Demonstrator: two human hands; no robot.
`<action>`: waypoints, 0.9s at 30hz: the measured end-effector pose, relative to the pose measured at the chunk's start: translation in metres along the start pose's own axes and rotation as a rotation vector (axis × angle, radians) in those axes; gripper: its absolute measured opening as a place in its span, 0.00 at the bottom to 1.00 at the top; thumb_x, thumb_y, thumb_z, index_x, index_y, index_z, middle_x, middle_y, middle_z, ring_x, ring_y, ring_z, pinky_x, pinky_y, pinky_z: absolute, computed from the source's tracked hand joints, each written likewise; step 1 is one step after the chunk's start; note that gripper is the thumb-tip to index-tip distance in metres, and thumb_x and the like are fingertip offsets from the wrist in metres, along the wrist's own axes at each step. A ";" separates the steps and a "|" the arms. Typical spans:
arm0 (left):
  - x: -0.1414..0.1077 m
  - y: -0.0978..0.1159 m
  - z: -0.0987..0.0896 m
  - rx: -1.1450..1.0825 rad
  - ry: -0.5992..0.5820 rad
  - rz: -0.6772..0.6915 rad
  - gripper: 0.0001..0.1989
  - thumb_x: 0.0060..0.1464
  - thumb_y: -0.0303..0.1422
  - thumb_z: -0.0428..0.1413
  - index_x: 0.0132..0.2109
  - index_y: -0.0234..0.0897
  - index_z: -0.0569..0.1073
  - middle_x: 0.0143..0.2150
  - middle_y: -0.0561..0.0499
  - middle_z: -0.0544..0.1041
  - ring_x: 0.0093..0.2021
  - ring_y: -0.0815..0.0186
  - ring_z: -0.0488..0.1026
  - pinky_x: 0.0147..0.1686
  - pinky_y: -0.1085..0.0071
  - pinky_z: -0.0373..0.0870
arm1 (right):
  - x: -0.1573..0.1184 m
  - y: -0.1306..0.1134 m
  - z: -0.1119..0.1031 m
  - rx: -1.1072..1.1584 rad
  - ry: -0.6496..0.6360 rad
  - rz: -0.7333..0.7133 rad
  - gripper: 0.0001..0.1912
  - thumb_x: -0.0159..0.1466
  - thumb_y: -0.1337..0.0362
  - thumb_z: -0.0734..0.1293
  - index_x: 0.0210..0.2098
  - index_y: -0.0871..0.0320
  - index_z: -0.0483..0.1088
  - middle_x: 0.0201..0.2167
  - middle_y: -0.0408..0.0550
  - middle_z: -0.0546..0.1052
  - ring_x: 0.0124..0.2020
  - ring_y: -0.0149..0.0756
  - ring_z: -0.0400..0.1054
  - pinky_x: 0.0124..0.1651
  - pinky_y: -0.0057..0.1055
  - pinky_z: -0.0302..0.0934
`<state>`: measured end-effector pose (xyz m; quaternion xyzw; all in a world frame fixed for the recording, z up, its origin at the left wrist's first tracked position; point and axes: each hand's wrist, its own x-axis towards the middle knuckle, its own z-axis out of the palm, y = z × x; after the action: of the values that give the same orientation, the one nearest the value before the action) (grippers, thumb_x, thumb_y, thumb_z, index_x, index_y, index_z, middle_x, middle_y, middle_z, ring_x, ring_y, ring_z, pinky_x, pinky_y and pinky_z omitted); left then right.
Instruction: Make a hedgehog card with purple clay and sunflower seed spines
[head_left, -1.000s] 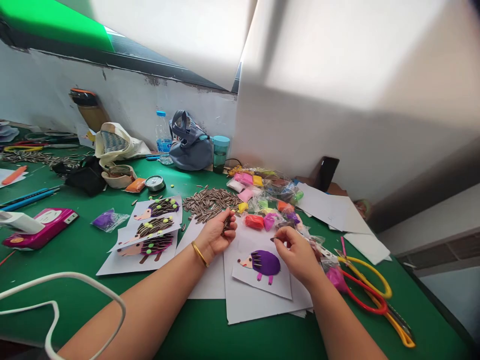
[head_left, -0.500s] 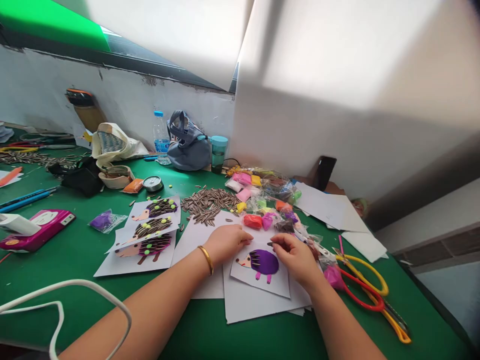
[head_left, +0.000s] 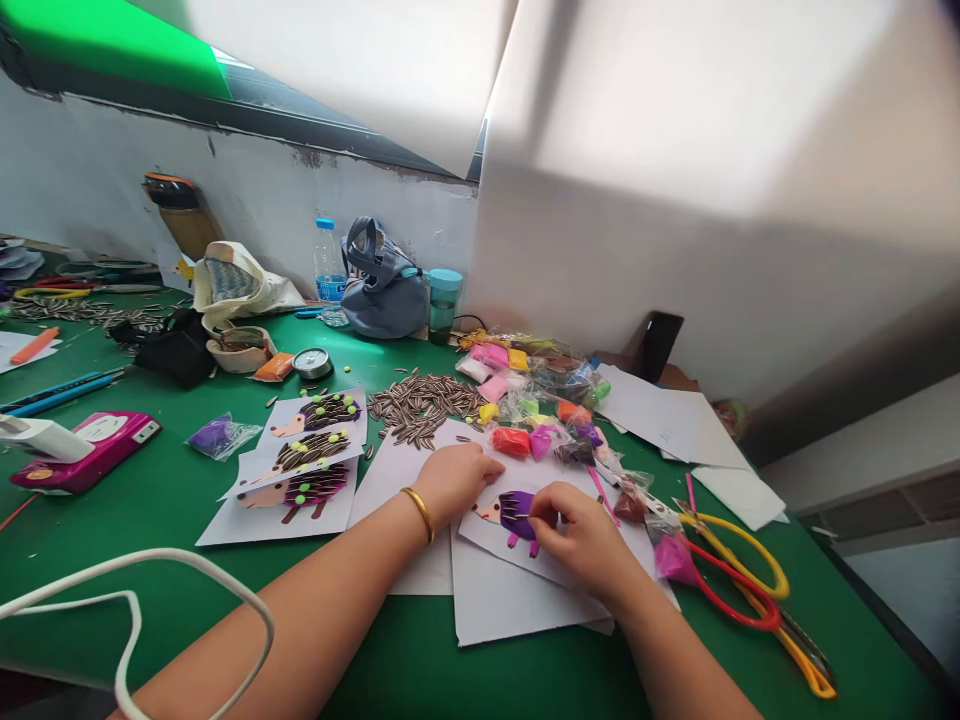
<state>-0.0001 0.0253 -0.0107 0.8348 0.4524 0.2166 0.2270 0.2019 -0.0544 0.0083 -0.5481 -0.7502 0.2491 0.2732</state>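
Note:
A white card (head_left: 487, 545) bears a purple clay hedgehog (head_left: 514, 512) with a pale snout, pink legs and a few striped sunflower seeds set in its front part. My left hand (head_left: 459, 482), a gold bangle at its wrist, rests with fingers stretched against the card's upper left edge. Over the hedgehog's back, my right hand (head_left: 574, 530) is closed in a pinch. A dark seed showed at those fingertips a moment ago; now the fingers hide it. Loose sheets (head_left: 499, 605) lie beneath the card. Beyond my left hand spreads a pile of sunflower seeds (head_left: 424, 405).
Seed-covered hedgehog cards (head_left: 300, 490) lie at left. Bagged coloured clay (head_left: 511, 441) sits beyond my hands, red and yellow scissors (head_left: 735, 570) at right. A white cable (head_left: 187, 560) loops over my left forearm. A bag (head_left: 382, 295) and bottle (head_left: 328, 275) stand by the wall.
My right hand has moved left and down, from the card's upper right onto the hedgehog's back. The card has turned slightly. My left hand stays at its edge.

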 end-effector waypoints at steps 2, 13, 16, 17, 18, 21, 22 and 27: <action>0.000 -0.001 0.000 -0.019 0.011 0.003 0.09 0.55 0.36 0.56 0.35 0.46 0.82 0.29 0.46 0.72 0.31 0.59 0.70 0.35 0.68 0.58 | -0.002 -0.003 0.004 -0.059 0.005 -0.045 0.05 0.58 0.70 0.63 0.29 0.56 0.68 0.29 0.43 0.73 0.31 0.34 0.65 0.33 0.28 0.56; 0.000 -0.002 0.003 -0.030 0.007 -0.036 0.09 0.54 0.41 0.57 0.33 0.45 0.81 0.28 0.47 0.73 0.35 0.60 0.72 0.37 0.69 0.62 | -0.004 -0.005 0.024 -0.350 0.076 -0.187 0.05 0.56 0.73 0.63 0.27 0.58 0.66 0.28 0.46 0.71 0.31 0.34 0.62 0.37 0.30 0.52; 0.000 -0.001 0.001 0.002 -0.027 -0.037 0.10 0.55 0.40 0.55 0.34 0.45 0.80 0.29 0.48 0.73 0.35 0.60 0.72 0.37 0.70 0.62 | -0.004 -0.003 0.027 -0.364 0.099 -0.206 0.05 0.56 0.73 0.64 0.27 0.58 0.66 0.27 0.45 0.71 0.31 0.34 0.61 0.36 0.30 0.51; 0.000 0.000 0.000 0.019 -0.042 -0.038 0.10 0.56 0.39 0.54 0.34 0.45 0.80 0.30 0.48 0.74 0.35 0.61 0.72 0.37 0.70 0.62 | -0.003 -0.003 0.028 -0.369 0.105 -0.212 0.05 0.56 0.73 0.63 0.26 0.58 0.66 0.27 0.45 0.71 0.30 0.34 0.61 0.36 0.30 0.51; 0.000 0.001 0.000 0.035 -0.055 -0.040 0.10 0.56 0.39 0.54 0.35 0.45 0.80 0.30 0.48 0.74 0.35 0.61 0.72 0.37 0.70 0.62 | -0.003 -0.002 0.029 -0.373 0.110 -0.216 0.05 0.56 0.73 0.63 0.26 0.58 0.66 0.27 0.45 0.71 0.30 0.34 0.61 0.36 0.30 0.51; 0.000 0.003 -0.002 0.107 -0.093 -0.039 0.12 0.58 0.38 0.52 0.38 0.46 0.80 0.33 0.48 0.75 0.36 0.62 0.72 0.36 0.70 0.62 | -0.003 -0.002 0.030 -0.389 0.121 -0.222 0.05 0.56 0.73 0.63 0.26 0.58 0.66 0.27 0.46 0.71 0.30 0.34 0.61 0.36 0.30 0.50; 0.000 0.003 -0.002 0.142 -0.104 -0.034 0.12 0.59 0.38 0.51 0.39 0.46 0.80 0.34 0.48 0.75 0.36 0.62 0.72 0.36 0.70 0.62 | -0.003 -0.002 0.030 -0.395 0.121 -0.224 0.05 0.56 0.73 0.63 0.26 0.58 0.66 0.27 0.46 0.71 0.30 0.34 0.61 0.36 0.30 0.50; 0.000 0.004 -0.004 0.255 -0.126 -0.006 0.14 0.60 0.39 0.50 0.39 0.45 0.80 0.34 0.48 0.75 0.35 0.63 0.72 0.34 0.71 0.62 | -0.003 -0.001 0.032 -0.426 0.112 -0.230 0.05 0.56 0.73 0.63 0.26 0.58 0.67 0.27 0.46 0.72 0.30 0.35 0.62 0.36 0.30 0.50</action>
<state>0.0009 0.0241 -0.0053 0.8674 0.4638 0.1035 0.1476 0.1800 -0.0597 -0.0140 -0.5171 -0.8271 0.0219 0.2191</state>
